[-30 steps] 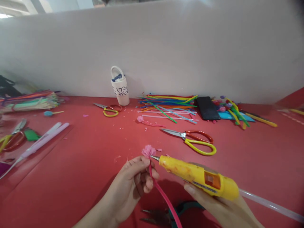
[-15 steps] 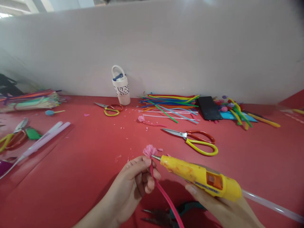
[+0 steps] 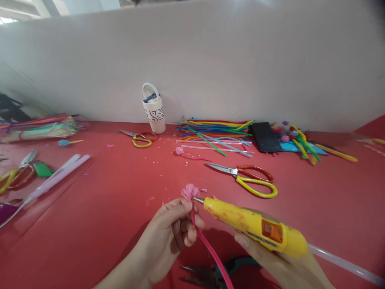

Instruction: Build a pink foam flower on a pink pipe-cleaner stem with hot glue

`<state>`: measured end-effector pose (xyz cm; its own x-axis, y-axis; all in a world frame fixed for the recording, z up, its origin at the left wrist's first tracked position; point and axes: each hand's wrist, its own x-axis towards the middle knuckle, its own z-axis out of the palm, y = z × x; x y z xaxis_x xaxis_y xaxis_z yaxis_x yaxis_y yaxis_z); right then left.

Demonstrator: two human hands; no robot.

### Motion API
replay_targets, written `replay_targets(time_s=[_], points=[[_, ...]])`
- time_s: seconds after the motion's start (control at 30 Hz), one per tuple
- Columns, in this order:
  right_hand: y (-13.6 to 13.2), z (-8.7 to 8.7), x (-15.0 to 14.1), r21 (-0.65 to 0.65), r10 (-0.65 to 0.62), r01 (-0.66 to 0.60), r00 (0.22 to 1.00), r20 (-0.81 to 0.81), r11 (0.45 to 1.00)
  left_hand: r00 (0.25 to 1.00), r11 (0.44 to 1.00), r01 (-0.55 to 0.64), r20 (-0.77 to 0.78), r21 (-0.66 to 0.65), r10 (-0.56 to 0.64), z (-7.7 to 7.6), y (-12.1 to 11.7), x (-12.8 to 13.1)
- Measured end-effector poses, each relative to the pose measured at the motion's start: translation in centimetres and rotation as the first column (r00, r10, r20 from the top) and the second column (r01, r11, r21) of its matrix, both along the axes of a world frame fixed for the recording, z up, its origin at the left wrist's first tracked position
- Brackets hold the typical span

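Observation:
My left hand (image 3: 173, 233) pinches a pink flower (image 3: 190, 191) just under its ruffled head. The flower's long pink stem (image 3: 212, 251) runs down past my fingers to the bottom edge. In my right hand (image 3: 275, 261) is a yellow glue gun (image 3: 255, 224), gripped from below, with a clear glue stick (image 3: 343, 263) poking out of its back. The metal nozzle (image 3: 199, 199) touches or nearly touches the base of the flower head. Pliers with teal handles (image 3: 240, 265) lie on the table under my hands, partly hidden by the stem and my right hand.
Beyond my hands lie red-and-yellow scissors (image 3: 245, 176), a finished-looking pink flower (image 3: 179, 151) and bundled coloured stems (image 3: 213, 132). A white tumbler (image 3: 154, 114) and a black phone (image 3: 266, 137) stand and lie near the wall (image 3: 192, 60). At left is a pink straightener-like tool (image 3: 60, 176).
Almost nothing differs. The view has shifted very slightly; the glue gun nozzle stays at the flower's base and both hands hold their positions.

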<state>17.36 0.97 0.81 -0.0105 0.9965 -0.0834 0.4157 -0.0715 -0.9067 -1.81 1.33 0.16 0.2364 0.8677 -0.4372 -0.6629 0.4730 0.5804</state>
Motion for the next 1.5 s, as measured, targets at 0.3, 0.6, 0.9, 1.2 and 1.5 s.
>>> replay_targets(time_s=[0.3, 0.6, 0.9, 1.2, 1.5], points=[[0.2, -0.1, -0.1, 0.279, 0.119, -0.168, 0.975, 0.186, 0.946, 0.995, 0.996, -0.075, -0.062, 0.039, 0.077, 0.1, 0.1, 0.0], [4.7, -1.7, 2.9, -0.077, 0.100, -0.091, 0.988, 0.118, 0.993, 0.991, 0.993, -0.109, -0.068, 0.043, 0.112, -0.1, 0.5, -0.3], [6.6, -3.0, 2.7, 0.091, -0.024, -0.068, 0.655, 0.755, 0.994, 0.988, 0.994, -0.103, -0.111, 0.046, 0.107, -0.1, 0.6, -0.3], [7.4, -1.4, -1.4, 0.141, 0.146, -0.555, 0.441, 0.886, 0.820, 0.989, 0.995, -0.072, -0.122, 0.070, 0.080, -0.8, 0.7, -0.1], [8.5, -2.5, -5.2, -0.003, 0.353, -0.680, 0.377, 0.856, 0.733, 0.996, 0.995, -0.047, -0.075, 0.086, 0.054, -0.9, 0.7, -0.1]])
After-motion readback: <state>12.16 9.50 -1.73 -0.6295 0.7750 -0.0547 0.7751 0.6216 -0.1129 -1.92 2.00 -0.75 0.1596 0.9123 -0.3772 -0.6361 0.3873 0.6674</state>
